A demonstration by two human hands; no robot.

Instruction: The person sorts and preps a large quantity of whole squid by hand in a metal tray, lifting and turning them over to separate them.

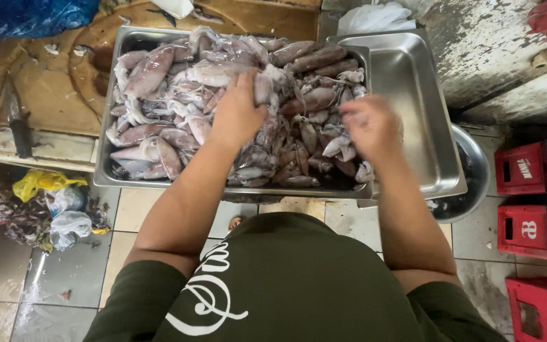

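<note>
Gripping squid [159,136] in the steel tray [106,158], left hand [238,107] and blurred right hand [368,123] seem mid-sorting; separating pieces needs care.

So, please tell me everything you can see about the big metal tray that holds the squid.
The metal tray is a rectangular, shiny pan, steel by its look, with a rolled rim and rounded corners. It lies flat, filled almost wholly with a heap of wet squid, grey-pink and whitish. Both hands are in it: the left hand presses into the middle of the heap, the right hand, blurred, is near its right end. Its right edge overlaps an empty second tray.
</note>
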